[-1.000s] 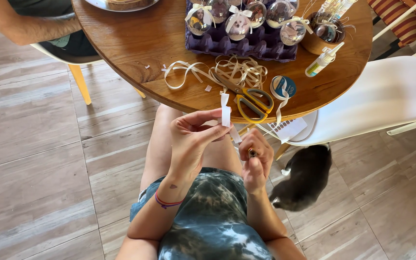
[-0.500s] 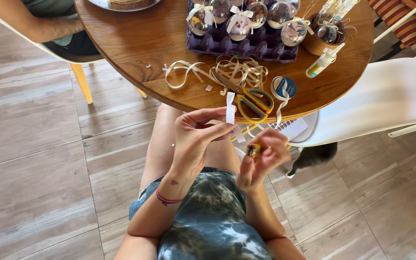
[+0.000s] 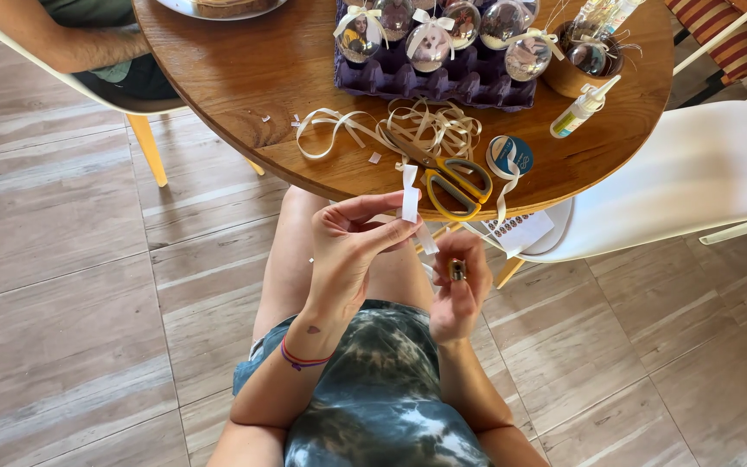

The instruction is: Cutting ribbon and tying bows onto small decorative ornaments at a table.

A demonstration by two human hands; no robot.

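Ribbon strip [image 3: 410, 192], flat and white, between left hand [image 3: 352, 246] fingertips.

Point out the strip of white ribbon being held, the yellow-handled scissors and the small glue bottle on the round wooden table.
Strip of white ribbon [image 3: 410, 201], head view, on its upper half above the fingers.
Yellow-handled scissors [image 3: 470, 175], head view, on the handle loop.
Small glue bottle [image 3: 577, 112], head view, on its body.

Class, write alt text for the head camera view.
A seated person's left hand pinches a short white ribbon strip while the right hand holds a small metallic piece, below a round wooden table with yellow-handled scissors.
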